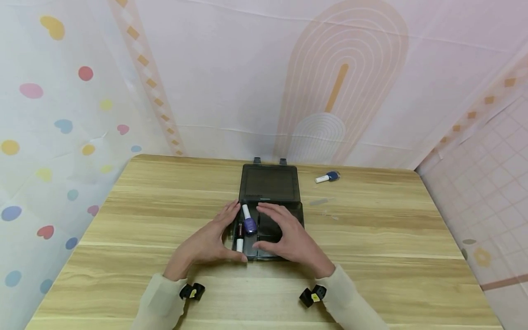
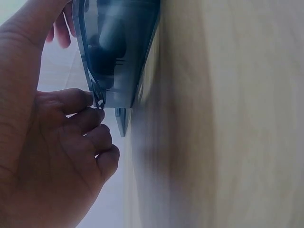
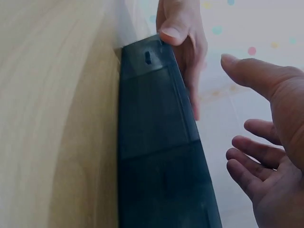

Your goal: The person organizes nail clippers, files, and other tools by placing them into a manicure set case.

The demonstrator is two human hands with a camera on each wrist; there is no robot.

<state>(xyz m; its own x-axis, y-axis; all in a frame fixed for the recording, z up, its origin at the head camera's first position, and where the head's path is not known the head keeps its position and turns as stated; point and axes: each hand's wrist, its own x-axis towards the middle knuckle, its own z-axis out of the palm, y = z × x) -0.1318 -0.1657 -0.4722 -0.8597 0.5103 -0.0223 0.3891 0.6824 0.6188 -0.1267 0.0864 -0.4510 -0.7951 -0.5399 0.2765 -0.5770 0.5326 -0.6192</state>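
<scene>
A dark see-through compartment box (image 1: 269, 255) lies on the table with its lid (image 1: 270, 182) laid back. Inside its left compartment are a purple nail polish bottle (image 1: 250, 225) and a dark red one (image 1: 240, 230), both with white caps. My left hand (image 1: 208, 240) grips the box's left side, thumb at the front edge and fingers toward the back corner; the left wrist view shows the fingertips (image 2: 99, 114) against the rim. Above the right compartments hovers my right hand (image 1: 290, 236), fingers apart and holding nothing, as the right wrist view shows too.
A blue nail polish bottle (image 1: 332, 176) with a white cap lies right of the lid. Nearer, a clear flat strip (image 1: 319, 201) and small clear bits (image 1: 335, 217) lie on the wooden table (image 1: 392, 275). A patterned cloth (image 1: 231, 82) hangs behind the table.
</scene>
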